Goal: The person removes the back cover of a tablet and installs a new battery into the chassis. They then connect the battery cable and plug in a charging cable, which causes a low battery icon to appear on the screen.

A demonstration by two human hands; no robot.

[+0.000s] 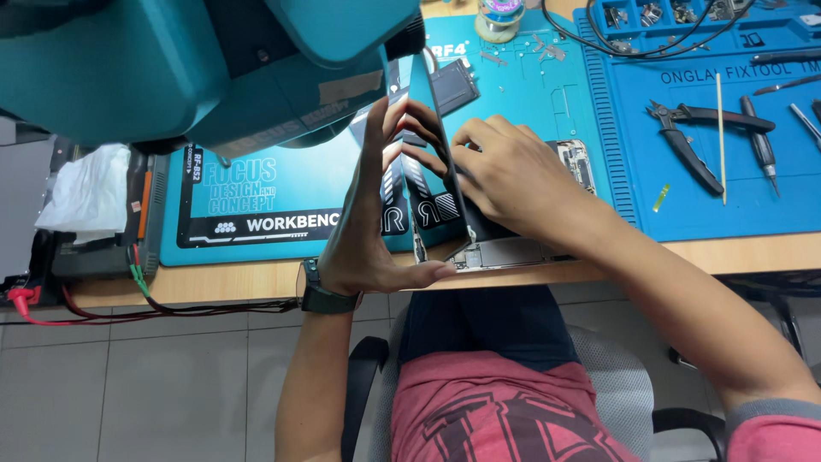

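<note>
At the front edge of a teal rubber work mat on a pale wooden bench, I lift a thin, glossy black screen panel up on its edge from the opened phone body lying flat below it. My left hand steadies the panel with the fingers spread open, palm against its near side. My right hand presses its fingertips together at the panel's lower edge, close above the phone body; I cannot tell whether they pinch the panel or something behind it. The panel stands nearly upright, mirroring my fingers. Black-handled pliers, a thin wooden stick and a dark screwdriver lie well apart on the blue mat to the right. The risk, as I judge it: tilting the panel too far could strain whatever joins it to the body, and a slip could crack the glass against the bench.
</note>
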